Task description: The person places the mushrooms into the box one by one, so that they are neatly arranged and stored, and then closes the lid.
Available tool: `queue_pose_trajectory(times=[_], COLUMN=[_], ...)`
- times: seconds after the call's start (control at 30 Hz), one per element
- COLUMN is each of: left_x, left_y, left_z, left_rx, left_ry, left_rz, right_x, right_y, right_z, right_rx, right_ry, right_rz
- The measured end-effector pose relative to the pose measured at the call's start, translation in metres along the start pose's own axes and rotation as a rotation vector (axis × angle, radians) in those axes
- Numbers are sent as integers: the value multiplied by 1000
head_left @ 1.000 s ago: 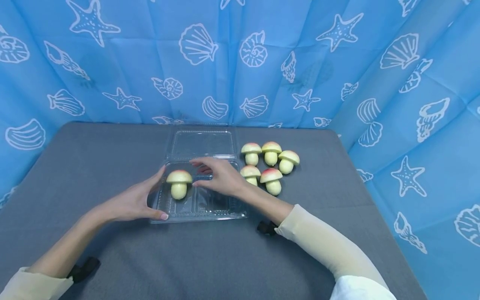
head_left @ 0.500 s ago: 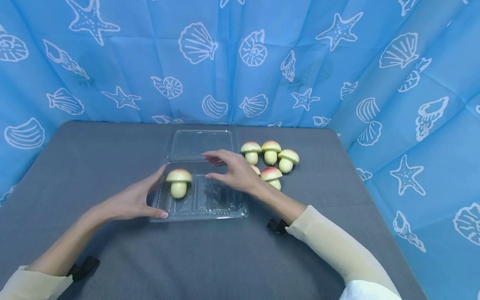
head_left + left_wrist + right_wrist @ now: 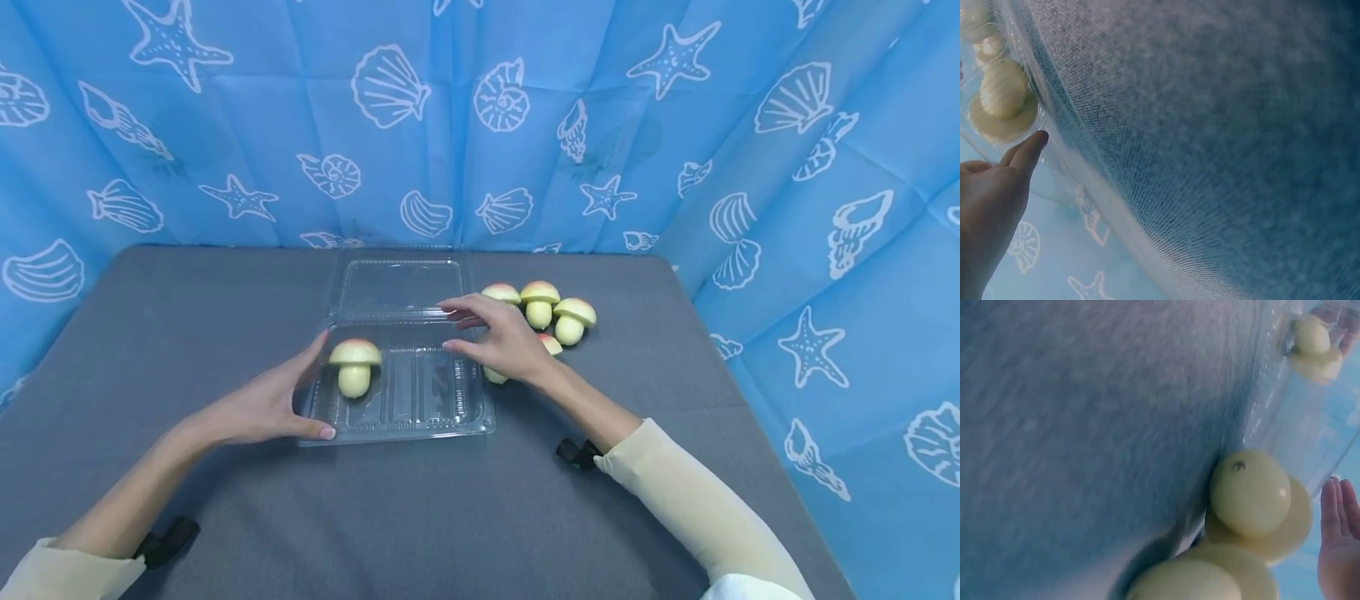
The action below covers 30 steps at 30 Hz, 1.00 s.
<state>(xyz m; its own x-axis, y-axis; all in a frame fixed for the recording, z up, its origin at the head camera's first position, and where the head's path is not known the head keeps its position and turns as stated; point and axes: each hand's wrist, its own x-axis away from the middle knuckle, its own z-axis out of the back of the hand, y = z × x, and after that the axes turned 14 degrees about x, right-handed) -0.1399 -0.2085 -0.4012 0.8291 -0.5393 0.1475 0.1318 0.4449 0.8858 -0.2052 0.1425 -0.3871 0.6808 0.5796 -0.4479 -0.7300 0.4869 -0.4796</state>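
A clear plastic container (image 3: 408,434) lies with its lid (image 3: 401,283) folded back. One toy mushroom (image 3: 354,367), pale yellow with a reddish cap top, rests in its left part. My left hand (image 3: 258,407) is spread at the container's left side, thumb at the front corner and fingers farther back, touching the rim. Over the right edge hovers my right hand (image 3: 506,337), holding nothing, fingers and thumb apart. It partly covers the loose mushrooms (image 3: 539,305) beside the container. The right wrist view shows a mushroom (image 3: 1250,494) close to that hand.
A grey cloth-covered table (image 3: 420,517) carries everything. Behind it and along the right hangs a blue curtain (image 3: 465,150) with white shells and starfish. Dark wrist devices show under both forearms.
My right hand has moved right, away from the mushroom in the container and over the near loose mushrooms. The left hand stays at the container's left side.
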Motion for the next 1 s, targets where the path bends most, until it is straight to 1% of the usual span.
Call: queue_pose_trajectory(times=[0.33,0.47,0.53,0.6,0.7,0.8,0.9,1.0], left_x=[0,1,2,2,1,-1,-3,-3], left_y=[2,4,4,4,2,1,1,1], left_z=[1,2,2,2,2,2,2,2], left_rx=[-12,-18,-18,-14,-13,-22,-31,-25], left_ry=[2,-1,-1,-1,1,6,7,3], left_rz=[-5,-12,-11,-11,-6,8,16,14], right_x=[11,15,17,20,28,37,45,51], right_y=[7,-2,-8,-11,-4,9,20,25], right_z=[21,34,40,45,46,46,47,52], right_rx=[-25,-23,0,27,64,76,76,85], right_ry=[47,69,79,84,88,82,78,83], right_rz=[-24,-7,-5,-21,-63,-106,-111,-94])
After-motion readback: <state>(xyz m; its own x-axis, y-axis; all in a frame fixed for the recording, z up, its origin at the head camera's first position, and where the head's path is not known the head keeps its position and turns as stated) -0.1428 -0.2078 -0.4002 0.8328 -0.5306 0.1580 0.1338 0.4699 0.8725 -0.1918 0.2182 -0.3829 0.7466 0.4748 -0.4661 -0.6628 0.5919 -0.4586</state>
